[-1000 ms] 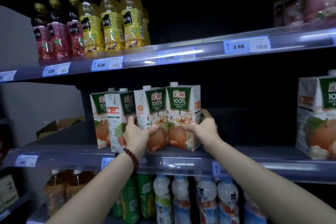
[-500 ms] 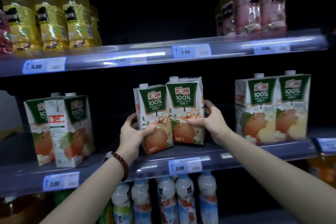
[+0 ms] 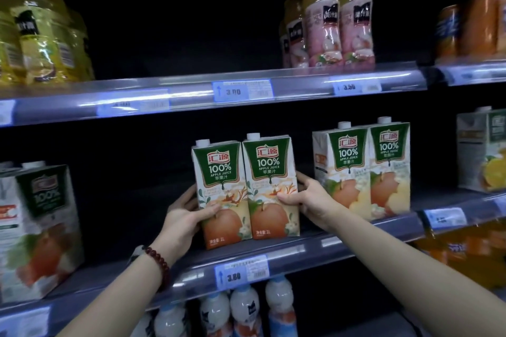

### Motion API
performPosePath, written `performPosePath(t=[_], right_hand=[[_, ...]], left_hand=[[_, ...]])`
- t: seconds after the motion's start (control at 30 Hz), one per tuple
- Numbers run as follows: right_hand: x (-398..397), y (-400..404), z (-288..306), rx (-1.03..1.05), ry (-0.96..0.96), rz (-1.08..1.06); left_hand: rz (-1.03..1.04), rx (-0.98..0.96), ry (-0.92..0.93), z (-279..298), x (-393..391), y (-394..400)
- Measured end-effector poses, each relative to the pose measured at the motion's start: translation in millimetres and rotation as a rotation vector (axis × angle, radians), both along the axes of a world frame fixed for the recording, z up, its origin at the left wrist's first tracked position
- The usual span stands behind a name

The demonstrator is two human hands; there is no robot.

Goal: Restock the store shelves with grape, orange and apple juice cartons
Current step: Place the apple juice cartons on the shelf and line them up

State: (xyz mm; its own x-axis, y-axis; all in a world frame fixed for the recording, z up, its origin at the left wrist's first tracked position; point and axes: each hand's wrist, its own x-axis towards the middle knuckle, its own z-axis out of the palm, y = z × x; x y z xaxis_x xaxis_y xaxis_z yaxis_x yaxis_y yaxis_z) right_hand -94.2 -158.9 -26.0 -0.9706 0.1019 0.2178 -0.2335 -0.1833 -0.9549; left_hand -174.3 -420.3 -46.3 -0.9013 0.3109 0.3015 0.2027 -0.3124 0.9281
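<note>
Since half a second ago the pair of held cartons has shifted right along the middle shelf (image 3: 309,250), so the gap to the two apple juice cartons (image 3: 367,169) standing on the right has narrowed, while the blurred cartons at the left (image 3: 38,227) now sit well apart from the hands. The left carton (image 3: 219,189) and the right carton (image 3: 269,183) stand upright side by side, touching, long axes vertical, white caps on top and printed fronts facing the camera; the left one leans slightly. Their bases seem to rest near the shelf's front edge, though the dim light makes it hard to tell whether they are fully set down. The left hand (image 3: 182,220) grips the left carton from its outer side, thumb across the front and fingers curled behind. The right hand (image 3: 309,200) grips the right carton from its outer side likewise, thumb on the front face, fingers wrapped round the back. Both cartons lie between the two hands. A dark bead bracelet (image 3: 160,265) circles the left wrist.
</note>
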Motion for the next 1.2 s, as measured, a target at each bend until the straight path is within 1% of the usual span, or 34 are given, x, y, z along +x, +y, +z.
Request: performPosePath(t=[0.23,0.4,0.6,0.73,0.9,0.97,1.07,1.17,1.2], right_hand=[[9.2,16.3,3.5,0.031,-0.072,0.028],[8.9,14.5,2.7,0.033,-0.074,0.025],[10.8,12.0,0.8,0.063,-0.085,0.003],[19.8,7.9,-4.5,0.14,-0.08,-0.046],[37.0,-1.2,-10.5,0.412,-0.089,-0.213],[43.4,-3.2,-11.8,0.536,-0.092,-0.329],[55.1,-5.7,-10.2,0.672,-0.078,-0.5],[66.3,-11.7,-6.0,0.744,-0.098,-0.558],[69.4,-14.8,-4.8,0.761,-0.108,-0.566]], left_hand=[[-0.076,-0.051,-0.02,-0.5,0.4,7.3],[-0.073,-0.031,-0.041,-1.7,1.8,6.2],[-0.031,-0.047,-0.023,1.4,15.3,6.0],[0.009,-0.02,-0.036,1.8,25.4,8.0],[0.094,0.049,-0.071,-1.4,38.5,15.2],[0.172,0.005,-0.043,-5.0,46.1,19.1],[0.33,-0.182,0.056,-8.1,61.9,22.8],[0.503,-0.377,0.146,-3.7,79.0,20.6],[0.533,-0.419,0.161,-1.8,84.2,18.8]])
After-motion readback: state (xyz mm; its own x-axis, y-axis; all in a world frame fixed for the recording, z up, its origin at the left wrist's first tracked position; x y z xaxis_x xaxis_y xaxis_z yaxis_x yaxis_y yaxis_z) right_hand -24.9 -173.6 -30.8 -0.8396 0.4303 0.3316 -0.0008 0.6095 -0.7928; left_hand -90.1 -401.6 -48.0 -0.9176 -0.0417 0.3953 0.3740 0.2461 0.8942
